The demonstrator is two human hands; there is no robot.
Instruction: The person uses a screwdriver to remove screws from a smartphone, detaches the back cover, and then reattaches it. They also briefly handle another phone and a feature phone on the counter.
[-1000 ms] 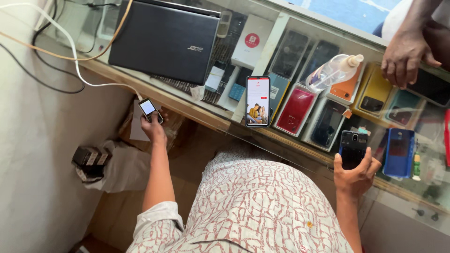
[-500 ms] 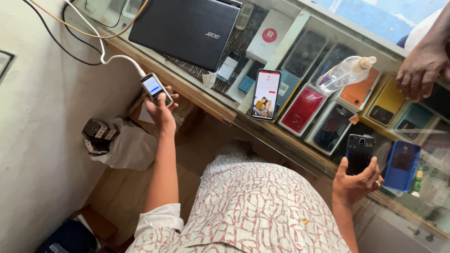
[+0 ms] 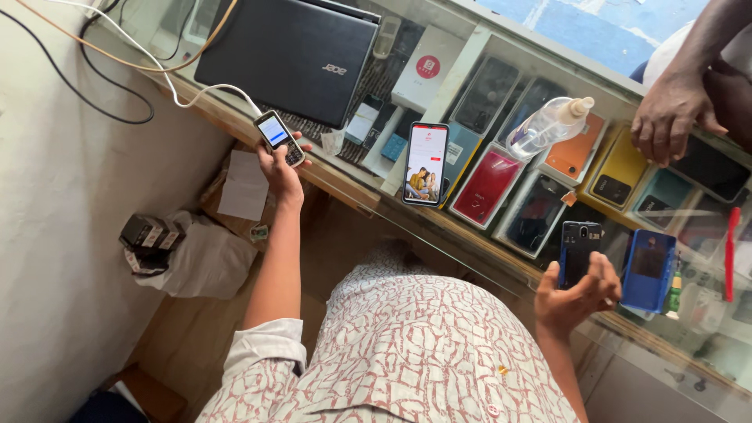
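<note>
My left hand [image 3: 280, 166] is stretched out to the left edge of the glass counter [image 3: 368, 188] and holds a small keypad phone [image 3: 278, 136] with a lit screen; a white cable runs from it. My right hand [image 3: 576, 296] holds a dark smartphone [image 3: 578, 247] upright, its back and camera facing me. Between the two hands, a smartphone with a lit red and white screen [image 3: 425, 163] lies on the glass.
A closed black laptop [image 3: 290, 51] lies at the back left. A clear spray bottle [image 3: 547, 127] and a blue phone case [image 3: 648, 270] rest on the glass above boxed phones. Another person's hand [image 3: 670, 116] rests at the top right. Small boxes [image 3: 149, 239] sit below.
My left hand with the keypad phone has risen closer to the counter edge. My right hand stays on the dark smartphone. The view has shifted slightly.
</note>
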